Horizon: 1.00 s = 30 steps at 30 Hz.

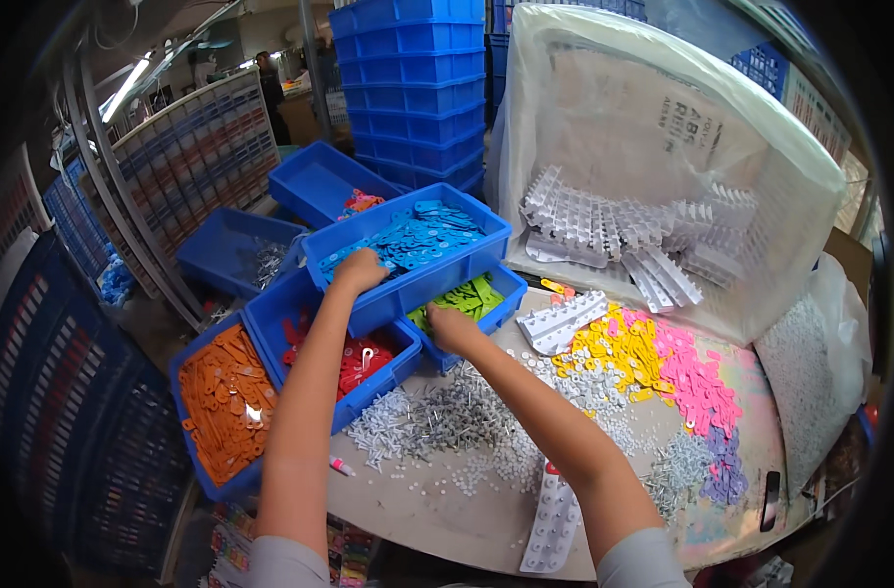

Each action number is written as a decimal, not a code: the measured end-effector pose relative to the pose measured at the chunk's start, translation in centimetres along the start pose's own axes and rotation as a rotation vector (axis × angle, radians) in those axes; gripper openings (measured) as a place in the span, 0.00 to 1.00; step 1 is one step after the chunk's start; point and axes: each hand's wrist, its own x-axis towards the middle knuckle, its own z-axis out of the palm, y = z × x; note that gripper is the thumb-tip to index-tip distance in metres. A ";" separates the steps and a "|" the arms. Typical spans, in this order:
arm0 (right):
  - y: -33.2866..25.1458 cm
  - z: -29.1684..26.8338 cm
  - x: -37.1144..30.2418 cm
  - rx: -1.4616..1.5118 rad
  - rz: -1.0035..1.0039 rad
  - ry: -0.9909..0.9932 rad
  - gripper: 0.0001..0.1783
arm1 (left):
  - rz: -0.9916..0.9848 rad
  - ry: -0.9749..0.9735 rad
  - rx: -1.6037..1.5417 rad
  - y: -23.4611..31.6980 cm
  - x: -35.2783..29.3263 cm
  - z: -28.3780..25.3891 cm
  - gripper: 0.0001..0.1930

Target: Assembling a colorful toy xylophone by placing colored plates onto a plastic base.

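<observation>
Left hand (359,269): rests on the near rim of the blue bin of blue tags (408,257), fingers curled over the edge and clamped on it; the blue tags (418,235) lie just beyond the fingertips, inside the bin.
Right hand (454,328): pressed against the lower front corner of the same bin, beside the bin of green tags (476,304); its fingers are tucked under the bin's edge and hidden, so whether they are apart or together cannot be told.
Blue bin of blue tags: sits tilted on top of the lower bins, between the two hands (left hand at its rim, right hand at its underside).
Green tags (467,297): lie in their bin just beyond the right hand, partly covered by the upper bin.
Bin of red tags (369,358): below the left forearm, near edge resting on the bench (447,510).
Bin of orange tags (226,397): to the left of the red one, touching it.
Metal pins (437,416): a loose grey heap on the bench under the right forearm.
Yellow tags (619,348) and pink tags (697,377): heaps on the bench, well right of the hands.
White strips (604,225): piled in the lined crate (682,157) behind the heaps.
Stacked blue crates (413,88): at the back, apart from the hands.
</observation>
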 end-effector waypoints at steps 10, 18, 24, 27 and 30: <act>-1.7 0.3 -1.1 -0.119 0.071 0.243 0.11 | 0.243 0.405 -0.353 0.2 -0.9 -1.0 0.12; 1.1 -0.1 -1.1 0.147 -0.016 0.185 0.08 | 0.357 0.641 -0.229 -0.3 0.3 0.1 0.11; 1.0 -2.5 -2.4 0.375 -0.083 0.281 0.11 | 0.173 0.479 -0.332 -0.7 0.3 -0.4 0.11; 2.2 -3.8 -3.2 0.412 -0.041 0.392 0.12 | 0.199 0.474 -0.365 -0.9 0.4 -0.8 0.12; 2.7 -5.5 -3.0 0.652 0.119 0.342 0.14 | 0.189 0.453 -0.314 -0.9 0.4 -0.8 0.12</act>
